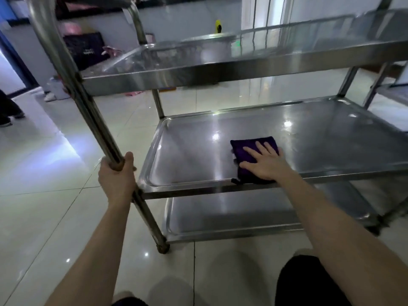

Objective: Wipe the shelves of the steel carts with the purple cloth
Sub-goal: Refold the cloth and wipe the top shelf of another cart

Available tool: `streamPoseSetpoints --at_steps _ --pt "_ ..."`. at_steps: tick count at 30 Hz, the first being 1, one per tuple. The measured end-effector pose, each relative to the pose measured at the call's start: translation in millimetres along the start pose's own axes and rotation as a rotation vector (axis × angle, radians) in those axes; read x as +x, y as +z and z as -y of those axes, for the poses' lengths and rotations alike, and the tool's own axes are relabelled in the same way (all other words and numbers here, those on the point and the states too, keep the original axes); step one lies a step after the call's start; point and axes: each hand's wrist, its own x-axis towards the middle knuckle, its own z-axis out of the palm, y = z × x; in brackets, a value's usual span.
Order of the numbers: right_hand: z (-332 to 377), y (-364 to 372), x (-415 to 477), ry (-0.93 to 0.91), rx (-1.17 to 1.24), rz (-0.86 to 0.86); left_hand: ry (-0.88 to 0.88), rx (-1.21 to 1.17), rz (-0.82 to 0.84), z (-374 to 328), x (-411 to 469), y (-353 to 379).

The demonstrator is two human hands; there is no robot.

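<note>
A steel cart with three shelves fills the view. Its middle shelf [320,133] carries a folded purple cloth [245,151] near the front edge. My right hand [265,161] lies flat on the cloth with straight, spread fingers, pressing it onto the steel. My left hand [117,175] grips the cart's slanted front-left post [88,111], fingers curled round the tube. The top shelf [220,69] hangs above, and the bottom shelf [231,217] shows below the middle one.
Glossy tiled floor [55,195] surrounds the cart. A second steel cart [395,93] stands at the right edge. A metal pot [209,43] and a yellow item [218,26] show behind the top shelf. A person's legs [8,111] are at far left.
</note>
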Motion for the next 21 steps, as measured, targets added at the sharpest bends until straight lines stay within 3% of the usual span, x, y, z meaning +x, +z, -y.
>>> streamPoseSetpoints --at_steps 2,3,4,7,11,14,18,21 --pt "-15.2 -4.3 -4.4 0.034 -0.021 -0.004 0.103 0.055 -0.279 0.9 -23.2 1.1" --pt "-13.8 -3.3 -6.0 0.023 -0.026 -0.001 0.236 0.08 -0.372 -0.2 -41.8 6.6" --pt "-10.2 -1.3 -7.1 0.009 -0.025 -0.002 0.403 0.11 -0.369 -3.6 -63.1 16.9" --pt "-3.8 -1.2 -6.4 -0.019 -0.019 -0.019 0.726 0.293 0.096 -15.8 -110.4 79.7" --pt "-4.3 -1.2 -8.6 -0.032 -0.021 -0.015 0.607 0.561 0.523 -40.0 -132.0 162.1" --pt "-5.8 -0.1 -7.2 -0.058 -0.006 -0.02 0.558 0.736 0.651 -32.2 -131.2 188.1" --pt "-36.8 -4.8 1.6 -0.167 0.01 -0.025 0.616 1.091 0.727 -10.5 -116.8 194.5" --pt "-92.5 -19.1 7.4 -0.155 0.009 -0.022 0.605 1.148 0.775 -8.0 -112.4 196.0"
